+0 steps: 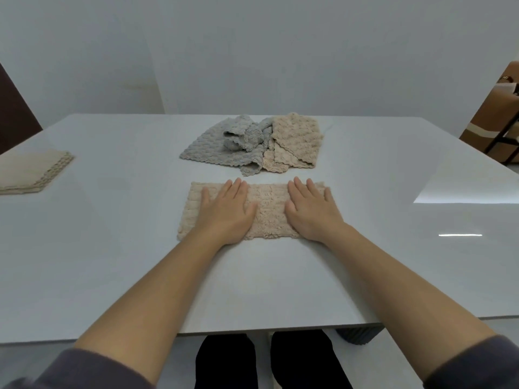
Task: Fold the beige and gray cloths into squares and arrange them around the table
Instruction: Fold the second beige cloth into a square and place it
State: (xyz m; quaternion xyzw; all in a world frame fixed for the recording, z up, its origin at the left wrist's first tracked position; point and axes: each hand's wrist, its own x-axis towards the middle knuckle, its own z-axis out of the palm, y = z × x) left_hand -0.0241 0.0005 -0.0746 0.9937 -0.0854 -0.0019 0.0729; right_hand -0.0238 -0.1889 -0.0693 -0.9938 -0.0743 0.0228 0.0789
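Cloth, beige (pixel 269 211): lay as a long folded strip at the middle of the worktop (pixel 112 248). Left hand (pixel 224 210) and right hand (pixel 311 213) pressed it, both flat, fingers straight (grasping nothing). Step likely called for smoothing outward, then matching ends squarely.

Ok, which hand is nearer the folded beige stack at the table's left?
Left. The left hand lies flat on the left half of the beige cloth, with the folded beige stack off to its left; the right hand lies on the cloth's right half, farther away.
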